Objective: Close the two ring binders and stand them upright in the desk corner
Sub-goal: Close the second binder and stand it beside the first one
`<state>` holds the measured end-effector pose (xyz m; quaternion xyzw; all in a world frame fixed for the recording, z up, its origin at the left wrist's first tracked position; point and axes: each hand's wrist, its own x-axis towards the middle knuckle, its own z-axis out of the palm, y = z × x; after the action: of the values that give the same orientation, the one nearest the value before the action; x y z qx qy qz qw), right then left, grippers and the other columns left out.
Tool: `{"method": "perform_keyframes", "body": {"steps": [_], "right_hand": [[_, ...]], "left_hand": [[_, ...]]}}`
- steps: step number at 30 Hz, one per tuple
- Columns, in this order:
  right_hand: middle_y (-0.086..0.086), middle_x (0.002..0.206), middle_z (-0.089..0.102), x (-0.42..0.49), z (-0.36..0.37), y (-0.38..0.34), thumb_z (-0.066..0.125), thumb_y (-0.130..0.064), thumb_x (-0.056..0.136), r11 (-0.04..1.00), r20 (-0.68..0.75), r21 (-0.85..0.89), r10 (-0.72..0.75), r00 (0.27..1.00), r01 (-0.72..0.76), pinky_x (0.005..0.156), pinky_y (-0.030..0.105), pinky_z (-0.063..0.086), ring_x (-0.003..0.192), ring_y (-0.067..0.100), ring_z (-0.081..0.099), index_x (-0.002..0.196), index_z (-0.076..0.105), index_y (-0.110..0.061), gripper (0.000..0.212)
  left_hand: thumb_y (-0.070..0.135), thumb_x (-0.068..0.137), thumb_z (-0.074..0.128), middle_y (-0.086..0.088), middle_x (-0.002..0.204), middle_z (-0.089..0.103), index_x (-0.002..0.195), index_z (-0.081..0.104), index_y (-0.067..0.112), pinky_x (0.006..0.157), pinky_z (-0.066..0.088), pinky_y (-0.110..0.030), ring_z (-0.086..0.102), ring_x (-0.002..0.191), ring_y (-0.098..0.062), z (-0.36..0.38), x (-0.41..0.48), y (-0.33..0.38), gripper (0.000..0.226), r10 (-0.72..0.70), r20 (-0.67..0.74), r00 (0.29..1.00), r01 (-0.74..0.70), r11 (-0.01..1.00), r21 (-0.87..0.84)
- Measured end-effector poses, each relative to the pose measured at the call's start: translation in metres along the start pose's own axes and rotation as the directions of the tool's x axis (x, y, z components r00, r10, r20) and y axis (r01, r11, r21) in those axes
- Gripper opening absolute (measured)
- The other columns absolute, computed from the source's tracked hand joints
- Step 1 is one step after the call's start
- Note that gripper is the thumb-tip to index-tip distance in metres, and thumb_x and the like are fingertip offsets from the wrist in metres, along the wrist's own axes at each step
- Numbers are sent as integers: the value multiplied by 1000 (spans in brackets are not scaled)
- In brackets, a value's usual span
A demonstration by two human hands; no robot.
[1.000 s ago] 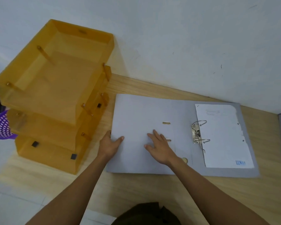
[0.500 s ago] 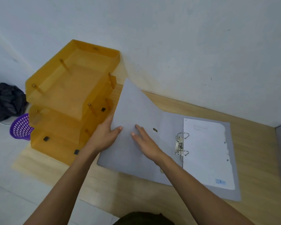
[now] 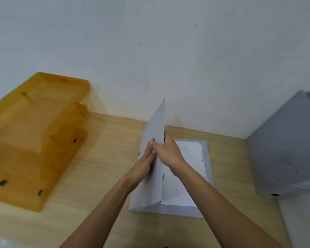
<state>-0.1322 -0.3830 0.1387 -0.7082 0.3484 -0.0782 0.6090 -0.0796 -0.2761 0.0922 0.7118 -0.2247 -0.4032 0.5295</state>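
A grey ring binder (image 3: 207, 158) lies in the middle of the wooden desk with white paper (image 3: 188, 154) on its right half. Its left cover (image 3: 155, 133) stands nearly vertical, swung up over the spine. My left hand (image 3: 147, 158) presses on the cover's outer face. My right hand (image 3: 168, 151) grips the cover's top edge from the inner side. The ring mechanism is mostly hidden behind the cover. A second grey binder (image 3: 284, 153) stands upright in the right desk corner against the wall.
A stack of amber plastic letter trays (image 3: 38, 136) stands at the left against the white wall (image 3: 168, 59). Bare wooden desk (image 3: 111, 149) lies between the trays and the binder. The view is motion-blurred.
The left cover has swung from flat on the desk up to nearly vertical, both hands moving with it. The view shifted right, bringing the standing binder into sight.
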Motion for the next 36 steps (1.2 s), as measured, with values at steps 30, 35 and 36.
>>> {"method": "perform_keyframes", "body": {"steps": [30, 35, 36], "right_hand": [[-1, 169, -17, -37, -85, 212, 61, -46, 92, 781, 162, -610, 288, 944, -134, 122, 61, 13, 154, 37, -15, 160, 5, -37, 89], [7, 168, -20, -32, -77, 201, 50, -54, 96, 843, 62, -403, 415, 908, -357, 125, 51, 3, 154, 32, -17, 161, 3, -22, 87], [7, 168, -22, -33, -76, 200, 46, -56, 97, 840, 79, -397, 432, 898, -369, 124, 52, 0, 153, 34, -20, 161, 1, -23, 84]], "left_hand": [[37, 71, 81, -8, 141, 55, 153, 28, 15, 92, 45, -32, 57, 124, -31, 70, -11, -107, 100, -156, -219, 963, 212, 942, 262], [33, 70, 88, -12, 128, 68, 136, 56, 10, 95, 54, -43, 68, 107, -29, 60, 8, -108, 77, -391, -285, 875, 423, 904, 61], [39, 71, 87, -14, 122, 72, 129, 62, 8, 93, 56, -46, 71, 102, -30, 61, 11, -103, 70, -438, -273, 857, 448, 894, -26]]}}
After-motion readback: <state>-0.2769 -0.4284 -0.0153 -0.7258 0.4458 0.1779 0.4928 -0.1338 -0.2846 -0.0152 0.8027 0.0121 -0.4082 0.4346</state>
